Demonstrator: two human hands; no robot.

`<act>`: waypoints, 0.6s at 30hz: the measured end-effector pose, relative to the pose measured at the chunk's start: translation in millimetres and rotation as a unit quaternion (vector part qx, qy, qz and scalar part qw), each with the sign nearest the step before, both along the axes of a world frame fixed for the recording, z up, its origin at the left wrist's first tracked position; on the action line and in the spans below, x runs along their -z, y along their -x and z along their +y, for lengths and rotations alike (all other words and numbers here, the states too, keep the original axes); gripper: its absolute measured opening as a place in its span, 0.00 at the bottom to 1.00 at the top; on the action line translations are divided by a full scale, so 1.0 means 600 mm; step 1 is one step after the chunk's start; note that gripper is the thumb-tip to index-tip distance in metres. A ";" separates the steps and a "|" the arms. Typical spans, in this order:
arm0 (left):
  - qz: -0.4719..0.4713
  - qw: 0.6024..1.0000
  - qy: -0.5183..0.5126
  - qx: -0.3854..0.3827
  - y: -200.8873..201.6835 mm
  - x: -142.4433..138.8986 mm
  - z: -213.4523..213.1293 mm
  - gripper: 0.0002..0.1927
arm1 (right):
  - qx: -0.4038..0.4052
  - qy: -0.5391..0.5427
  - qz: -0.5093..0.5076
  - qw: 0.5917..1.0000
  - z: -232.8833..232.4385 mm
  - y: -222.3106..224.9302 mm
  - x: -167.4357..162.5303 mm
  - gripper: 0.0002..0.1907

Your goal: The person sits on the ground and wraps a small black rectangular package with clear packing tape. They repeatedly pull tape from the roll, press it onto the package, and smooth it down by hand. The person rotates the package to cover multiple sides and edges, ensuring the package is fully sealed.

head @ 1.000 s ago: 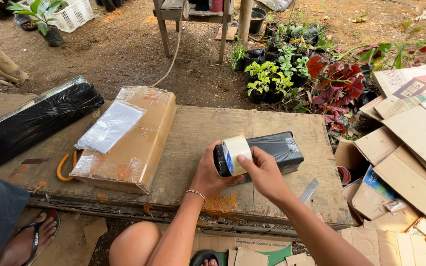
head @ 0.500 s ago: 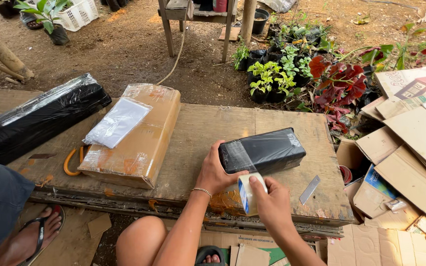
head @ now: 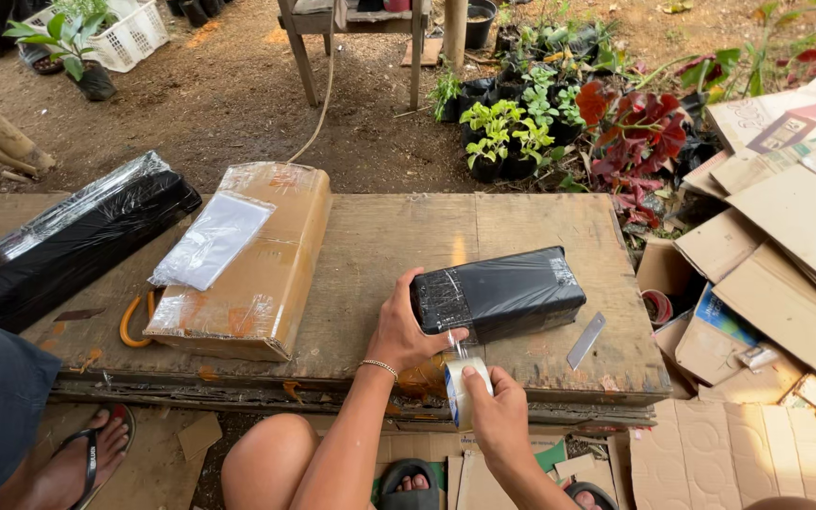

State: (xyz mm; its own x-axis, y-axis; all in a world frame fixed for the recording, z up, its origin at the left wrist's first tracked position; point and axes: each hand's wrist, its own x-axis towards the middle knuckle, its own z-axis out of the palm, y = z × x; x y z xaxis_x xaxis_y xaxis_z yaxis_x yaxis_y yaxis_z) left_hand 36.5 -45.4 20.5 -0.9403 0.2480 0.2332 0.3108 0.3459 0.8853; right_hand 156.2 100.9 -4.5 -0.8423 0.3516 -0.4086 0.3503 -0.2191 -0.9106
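My left hand (head: 406, 331) clamps the near end of the black wrapped parcel (head: 501, 293), its long axis running away rightward from those fingers, while my right hand (head: 495, 416) grips the tape roll (head: 465, 389) just below it.

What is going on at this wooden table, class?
A person is taping up a small black-wrapped parcel on a worn wooden table. The left hand steadies the parcel's near end, while the right hand holds a roll of clear tape just below the table edge, with a strip stretched up to the parcel. A plastic-wrapped cardboard box and a long black bundle lie to the left; a cutter blade lies beside the parcel.
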 end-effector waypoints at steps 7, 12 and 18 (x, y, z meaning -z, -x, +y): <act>-0.056 0.997 0.037 -0.042 0.009 -0.048 -0.009 0.72 | -0.041 -0.056 0.004 0.998 -0.018 0.023 -0.033 0.18; -0.174 0.942 0.277 -0.075 -0.001 -0.056 -0.034 0.75 | -0.068 -0.083 0.003 0.994 -0.021 0.024 -0.034 0.20; -0.455 0.880 -0.088 -0.106 -0.071 -0.021 -0.039 0.36 | -0.109 -0.136 -0.006 0.985 -0.019 0.023 -0.026 0.21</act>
State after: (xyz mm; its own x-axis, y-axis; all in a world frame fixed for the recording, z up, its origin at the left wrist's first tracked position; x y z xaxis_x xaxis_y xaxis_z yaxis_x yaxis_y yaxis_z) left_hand 79.4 -68.8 33.2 -0.7788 0.0794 -0.6223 -0.6089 0.1427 0.7803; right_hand 142.5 89.8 11.0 -0.9054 0.2607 -0.3352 0.3736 0.1137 -0.9206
